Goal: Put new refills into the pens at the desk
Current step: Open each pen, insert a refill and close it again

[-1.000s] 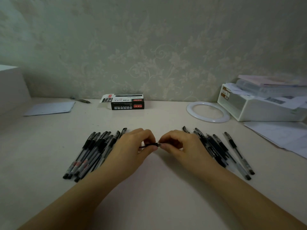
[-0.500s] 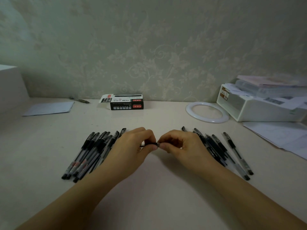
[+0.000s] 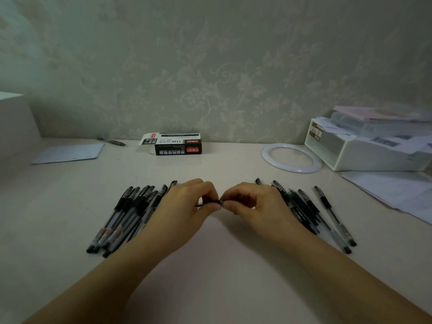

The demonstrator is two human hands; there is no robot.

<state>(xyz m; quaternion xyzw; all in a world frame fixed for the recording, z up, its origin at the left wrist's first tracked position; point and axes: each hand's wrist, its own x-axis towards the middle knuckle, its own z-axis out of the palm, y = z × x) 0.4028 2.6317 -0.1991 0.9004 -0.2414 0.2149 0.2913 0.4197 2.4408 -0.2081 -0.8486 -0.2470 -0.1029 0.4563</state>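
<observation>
Between my two hands lies one black pen (image 3: 211, 202), held level just above the desk (image 3: 222, 265). My left hand (image 3: 184, 211) pinches its left part with curled fingers. My right hand (image 3: 254, 206) pinches its right part, fingertips meeting the left hand's at the middle. Most of the pen is hidden inside the hands. A fan of several black pens (image 3: 127, 216) lies left of my left hand. Another bunch of several black pens (image 3: 311, 211) lies right of my right hand. A black refill box (image 3: 177, 146) with an open flap stands at the back centre.
A white ring (image 3: 292, 157) lies at the back right beside a white storage box (image 3: 364, 150) stacked with papers. Loose sheets (image 3: 392, 192) lie at the right edge. A sheet of paper (image 3: 70, 153) and a single pen (image 3: 111, 141) sit at the back left by a white block (image 3: 14, 122).
Both hands stay in the same place on the pen; only a slight shift of the fingertips shows. Nothing else has moved.
</observation>
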